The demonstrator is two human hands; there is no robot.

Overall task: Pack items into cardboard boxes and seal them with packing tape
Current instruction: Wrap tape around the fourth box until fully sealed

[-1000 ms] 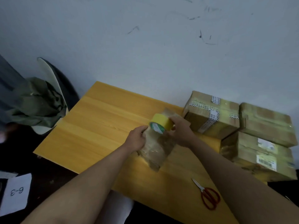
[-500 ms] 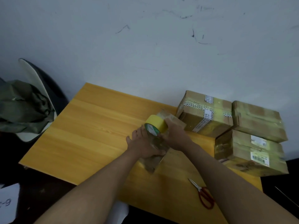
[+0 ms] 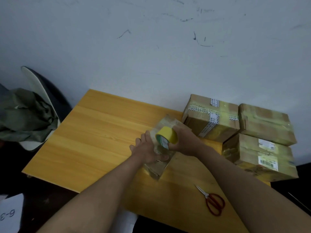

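Right hand (image 3: 184,142) curls around the yellow roll of packing tape (image 3: 167,137) and holds it on top of the small brown cardboard box wrapped in shiny clear tape (image 3: 160,149). Left hand (image 3: 148,149) lies on the box's left side with straight fingers, thumb across the top.

The small box sits near the middle of the yellow wooden surface (image 3: 94,140). Its long side runs from about 1 o'clock down to 7 o'clock. The roll's round green and white face points toward 7 o'clock; the print on it is too small to read.

At 3 o'clock from the small box, three bigger taped brown boxes (image 3: 210,118) sit close together. White labels on them are too blurry to read. Red-handled scissors (image 3: 212,201) lie at 5 o'clock, tips pointing to 10 o'clock. A white paper (image 3: 9,214) at the bottom left corner says "6-3".
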